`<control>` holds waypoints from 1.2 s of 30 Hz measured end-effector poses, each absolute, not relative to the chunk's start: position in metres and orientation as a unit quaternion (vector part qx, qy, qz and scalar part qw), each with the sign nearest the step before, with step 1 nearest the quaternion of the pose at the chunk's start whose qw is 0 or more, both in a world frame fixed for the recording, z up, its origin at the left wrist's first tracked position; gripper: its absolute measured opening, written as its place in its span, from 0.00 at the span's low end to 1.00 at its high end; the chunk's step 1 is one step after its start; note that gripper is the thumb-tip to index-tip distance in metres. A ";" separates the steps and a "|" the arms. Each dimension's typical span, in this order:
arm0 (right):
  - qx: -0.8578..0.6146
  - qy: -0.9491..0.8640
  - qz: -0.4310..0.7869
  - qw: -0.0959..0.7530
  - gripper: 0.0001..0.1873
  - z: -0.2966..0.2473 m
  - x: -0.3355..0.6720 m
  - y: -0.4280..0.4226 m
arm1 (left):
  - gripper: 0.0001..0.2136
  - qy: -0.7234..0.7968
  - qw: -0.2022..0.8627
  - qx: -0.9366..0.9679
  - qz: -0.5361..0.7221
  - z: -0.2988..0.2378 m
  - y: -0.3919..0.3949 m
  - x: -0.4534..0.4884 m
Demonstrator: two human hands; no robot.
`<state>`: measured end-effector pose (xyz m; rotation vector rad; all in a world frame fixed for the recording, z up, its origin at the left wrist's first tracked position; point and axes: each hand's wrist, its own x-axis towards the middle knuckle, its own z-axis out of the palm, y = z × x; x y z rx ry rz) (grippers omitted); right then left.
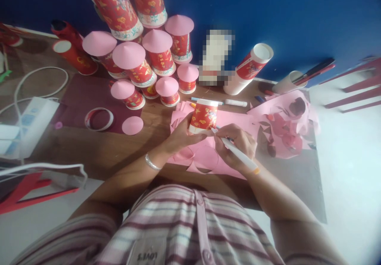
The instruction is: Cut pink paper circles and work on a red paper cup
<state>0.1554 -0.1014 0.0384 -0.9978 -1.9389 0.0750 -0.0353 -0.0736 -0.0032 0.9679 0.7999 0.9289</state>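
Tube (204, 112) in left hand (186, 134), pen (242, 158) in right hand (242, 140)

Holding the red tube by its left side and near end, with the left fingers clamped on it. Laying the left thumb along the near white rim, with the other left fingers partly hidden behind the tube. Gripping the pen in the right fingers, closed around it just to the right of the tube. Pointing the pen's tip at the near right edge of the tube, by the white rim; too blurry to tell if touching. Holding the tube between both hands, above pink paper (241, 120) spread on the brown bench (151, 126). Wearing a silver band (152, 162) on the left wrist.

Just past the tube, a white marker (235, 103) lying flat. Off to the left, a crowd of other red tubes with pink cones (128, 55) on top. Nearer, a pink disc (132, 125) beside a ring (111, 118). Off to the right, pink scraps (285, 126) in a heap, with a cup (284, 85) of pens behind.
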 end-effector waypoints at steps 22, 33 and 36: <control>-0.405 -0.802 0.006 0.439 0.08 0.039 0.156 -0.099 | 0.33 0.324 0.738 0.405 0.433 -0.009 -0.075 -0.037; -0.397 -0.804 0.020 0.441 0.08 0.039 0.157 -0.100 | 0.33 0.358 0.724 0.402 0.431 -0.008 -0.074 -0.035; -0.393 -0.808 0.020 0.438 0.08 0.041 0.156 -0.100 | 0.34 0.373 0.715 0.404 0.431 -0.005 -0.075 -0.035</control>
